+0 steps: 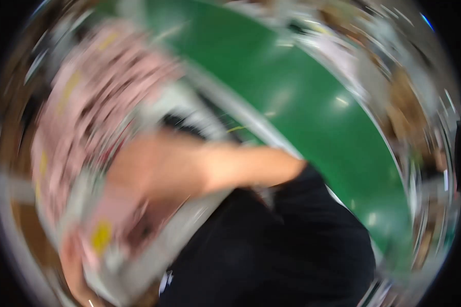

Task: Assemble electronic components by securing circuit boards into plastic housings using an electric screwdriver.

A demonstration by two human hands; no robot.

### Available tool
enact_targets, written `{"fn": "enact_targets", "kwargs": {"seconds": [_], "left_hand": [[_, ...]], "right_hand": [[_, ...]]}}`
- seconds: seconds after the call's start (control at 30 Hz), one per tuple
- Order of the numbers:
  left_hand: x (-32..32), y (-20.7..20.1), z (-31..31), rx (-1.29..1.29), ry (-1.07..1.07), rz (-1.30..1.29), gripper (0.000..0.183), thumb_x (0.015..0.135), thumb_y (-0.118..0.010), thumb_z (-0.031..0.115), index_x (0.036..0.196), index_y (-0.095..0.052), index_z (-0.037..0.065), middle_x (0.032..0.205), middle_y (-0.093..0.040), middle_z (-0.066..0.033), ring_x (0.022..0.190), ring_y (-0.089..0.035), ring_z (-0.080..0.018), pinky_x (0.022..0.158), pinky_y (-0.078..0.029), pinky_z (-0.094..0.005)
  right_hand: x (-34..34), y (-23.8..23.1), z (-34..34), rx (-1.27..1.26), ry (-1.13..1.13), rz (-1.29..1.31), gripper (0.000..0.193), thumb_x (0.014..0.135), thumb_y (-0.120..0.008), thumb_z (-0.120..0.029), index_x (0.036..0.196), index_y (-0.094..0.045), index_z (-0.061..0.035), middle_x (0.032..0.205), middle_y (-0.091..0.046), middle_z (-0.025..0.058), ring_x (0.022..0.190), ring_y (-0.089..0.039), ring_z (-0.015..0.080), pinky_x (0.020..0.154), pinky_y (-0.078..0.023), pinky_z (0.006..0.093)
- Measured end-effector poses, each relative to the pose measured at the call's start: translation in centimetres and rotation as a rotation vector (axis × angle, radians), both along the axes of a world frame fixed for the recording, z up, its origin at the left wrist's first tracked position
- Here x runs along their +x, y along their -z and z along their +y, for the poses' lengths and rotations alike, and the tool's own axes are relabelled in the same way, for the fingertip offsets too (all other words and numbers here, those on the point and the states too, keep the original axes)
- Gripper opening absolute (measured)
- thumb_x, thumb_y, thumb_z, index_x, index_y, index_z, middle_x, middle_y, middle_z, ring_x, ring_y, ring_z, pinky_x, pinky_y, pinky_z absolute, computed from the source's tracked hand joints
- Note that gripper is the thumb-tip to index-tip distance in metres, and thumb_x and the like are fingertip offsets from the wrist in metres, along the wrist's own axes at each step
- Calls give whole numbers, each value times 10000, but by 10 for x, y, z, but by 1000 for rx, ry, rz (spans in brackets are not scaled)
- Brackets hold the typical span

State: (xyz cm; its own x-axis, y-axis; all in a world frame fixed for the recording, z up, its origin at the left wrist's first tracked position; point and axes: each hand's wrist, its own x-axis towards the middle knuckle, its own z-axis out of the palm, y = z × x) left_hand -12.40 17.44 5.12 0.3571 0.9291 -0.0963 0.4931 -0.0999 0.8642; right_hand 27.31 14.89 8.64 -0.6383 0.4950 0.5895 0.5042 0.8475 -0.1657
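Observation:
Motion blurs the whole head view. My right arm reaches leftward from a black sleeve, and my right hand (pixel 143 161) lies over a pink, soft-looking item (pixel 110 212) with a yellow patch. At the lower left, my left hand (pixel 72 250) is beside that item's left edge. The fingers of both hands are smeared, so their grip on the item cannot be made out. Beyond them lie many pink items (pixel 82 97) in rows, also with yellow patches and dark gaps between them.
A pale work surface (pixel 176 233) shows under the pink items. Dark, tangled-looking things (pixel 187 125) lie just past my right forearm. A wide green surface (pixel 302 102) with a pale edge spans the right side. Blurred brown boxes (pixel 407 105) stand at the far right.

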Motion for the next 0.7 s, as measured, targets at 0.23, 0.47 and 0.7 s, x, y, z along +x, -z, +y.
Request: {"fn": "enact_targets", "kwargs": {"seconds": [0.23,0.47,0.7], "left_hand": [[15,-18,-59,445,-322,-132,295,913,-553,53,1197,-571,-22,1200,-608,-111,1148,-533,-164,955,-417,-305],[76,26,-9,491,-48,146,270,787,-704,82,1041,-653,9,988,-655,-134,837,-610,-248,752,-482,-319],[95,55,29,300,136,357,468,760,-741,194,1159,-590,2,1027,-625,-167,898,-601,-337,802,-481,-372]], "right_hand": [[-19,43,43,-215,39,3,643,585,-752,-63,1197,-556,-30,1104,-623,137,1020,-578,356,878,-457,424],[-26,99,70,-341,46,-104,653,614,-748,-102,1229,-534,-49,1143,-603,151,1041,-573,343,916,-448,411],[-26,102,84,-619,-27,-179,605,674,-748,-159,1220,-530,-19,1116,-612,179,1054,-569,355,907,-460,401]]}}
